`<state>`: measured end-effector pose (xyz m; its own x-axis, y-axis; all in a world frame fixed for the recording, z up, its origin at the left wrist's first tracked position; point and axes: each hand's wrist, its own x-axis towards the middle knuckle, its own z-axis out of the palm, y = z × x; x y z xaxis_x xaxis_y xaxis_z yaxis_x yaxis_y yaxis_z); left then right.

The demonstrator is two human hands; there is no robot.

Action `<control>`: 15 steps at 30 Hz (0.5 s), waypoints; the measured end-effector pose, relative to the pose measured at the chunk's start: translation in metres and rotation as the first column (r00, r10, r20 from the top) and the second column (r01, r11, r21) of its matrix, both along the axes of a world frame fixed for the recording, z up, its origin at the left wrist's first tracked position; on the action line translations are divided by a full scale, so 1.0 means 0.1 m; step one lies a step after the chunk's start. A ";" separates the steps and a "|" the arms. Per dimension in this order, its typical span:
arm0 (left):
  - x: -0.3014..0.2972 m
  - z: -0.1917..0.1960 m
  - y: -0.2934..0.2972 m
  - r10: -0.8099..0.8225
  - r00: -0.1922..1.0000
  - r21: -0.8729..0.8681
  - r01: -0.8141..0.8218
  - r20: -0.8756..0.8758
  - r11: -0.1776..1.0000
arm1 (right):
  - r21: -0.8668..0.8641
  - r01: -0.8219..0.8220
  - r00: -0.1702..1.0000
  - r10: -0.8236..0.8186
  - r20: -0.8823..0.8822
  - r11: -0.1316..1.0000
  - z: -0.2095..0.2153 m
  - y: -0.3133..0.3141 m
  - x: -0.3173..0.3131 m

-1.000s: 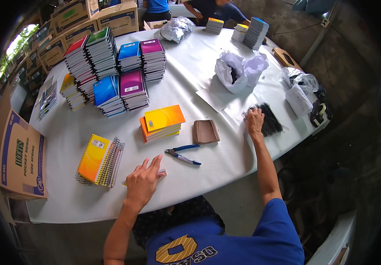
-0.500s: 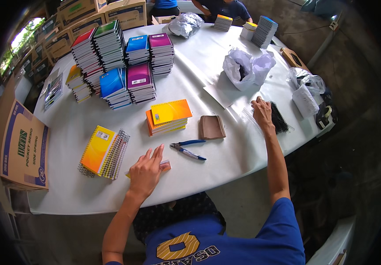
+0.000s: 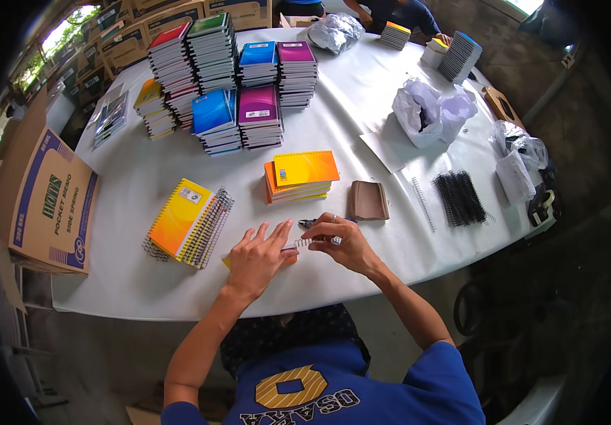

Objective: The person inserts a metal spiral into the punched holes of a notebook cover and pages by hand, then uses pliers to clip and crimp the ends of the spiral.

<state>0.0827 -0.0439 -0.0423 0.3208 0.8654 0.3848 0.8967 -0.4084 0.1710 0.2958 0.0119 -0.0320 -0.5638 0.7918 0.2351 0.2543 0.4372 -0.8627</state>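
Observation:
My left hand [image 3: 254, 262] lies with its fingers stretched out over a small notebook [image 3: 290, 259], most of which it covers. Pinched in my right hand [image 3: 344, 246] is a spiral binding coil [image 3: 304, 243], its end at the notebook's edge beside my left fingertips. Behind my right hand, diagonal cutters [image 3: 308, 223] are mostly hidden. A brown block-like holder [image 3: 369, 200] sits just beyond. Yellow-orange notebooks [image 3: 307, 168] are stacked ahead of my hands, and more yellow notebooks [image 3: 185, 216] with coiled edges lie to the left.
Tall stacks of notebooks [image 3: 259, 106] stand at the back left. Black coils [image 3: 455, 198] and a single loose coil [image 3: 423, 204] lie on the right, below a white plastic bag [image 3: 419, 113]. A cardboard box [image 3: 54, 198] stands at the left edge. People sit across the table [image 3: 362, 283].
My right hand has come from the coils on the right to the notebook, bringing a coil. My left hand stays on the notebook. The view has shifted, and the cutters are now mostly covered.

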 end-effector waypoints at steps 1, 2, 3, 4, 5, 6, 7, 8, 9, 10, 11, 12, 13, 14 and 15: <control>-0.01 -0.01 0.01 -0.012 1.000 -0.003 0.012 -0.004 1.000 | -0.009 -0.042 0.999 0.042 -0.006 0.999 0.00 0.01 -0.02; -0.03 -0.02 0.01 -0.025 1.000 -0.006 0.025 -0.008 1.000 | -0.007 -0.048 0.999 0.048 -0.004 0.999 0.01 0.03 -0.03; -0.03 -0.02 0.02 -0.019 1.000 -0.005 0.019 -0.007 1.000 | 0.012 -0.083 0.997 0.083 -0.008 0.997 0.01 0.05 -0.03; -0.04 -0.02 0.02 -0.034 0.999 -0.009 0.034 -0.029 0.999 | 0.031 -0.116 0.993 0.117 -0.010 0.993 0.02 0.07 -0.03; -0.05 -0.02 0.03 -0.049 0.997 -0.014 0.049 -0.051 0.999 | 0.032 -0.120 0.993 0.120 -0.008 0.992 0.04 0.10 0.00; -0.05 -0.01 0.02 -0.045 0.998 -0.015 0.044 -0.053 0.999 | -0.070 -0.197 0.974 0.204 0.100 0.978 0.07 0.14 0.04; -0.05 0.01 0.01 -0.049 0.997 -0.013 0.049 -0.066 0.999 | -0.178 -0.259 0.935 0.292 0.199 0.949 0.09 0.15 0.05; -0.05 0.02 0.01 -0.055 0.995 -0.010 0.054 -0.078 0.998 | -0.178 -0.262 0.935 0.295 0.197 0.948 0.11 0.13 0.04; -0.06 0.02 0.01 -0.053 0.996 -0.011 0.052 -0.078 0.999 | -0.042 -0.247 0.933 0.249 0.260 0.968 0.15 0.10 0.02; -0.07 0.02 0.00 -0.048 0.995 0.006 0.049 -0.091 0.999 | 0.096 -0.234 0.929 0.194 0.315 0.967 0.18 0.06 0.01; -0.07 0.02 0.00 -0.043 0.994 0.023 0.046 -0.104 0.999 | 0.095 -0.236 0.929 0.195 0.315 0.967 0.21 0.04 -0.01; -0.06 0.04 -0.01 -0.042 0.994 0.023 0.045 -0.103 0.999 | 0.108 -0.214 0.929 0.168 0.331 0.971 0.23 0.02 -0.01; -0.04 0.07 -0.01 -0.042 0.998 -0.019 0.041 -0.054 0.999 | 0.121 -0.192 0.928 0.140 0.346 0.974 0.25 0.00 -0.02; -0.02 0.09 -0.02 -0.040 0.999 -0.062 0.040 -0.005 0.997 | 0.121 -0.194 0.927 0.141 0.347 0.974 0.27 -0.02 -0.02; -0.01 0.10 -0.03 -0.039 0.999 -0.061 0.039 -0.004 0.997 | 0.125 -0.171 0.924 0.115 0.365 0.977 0.29 -0.05 -0.03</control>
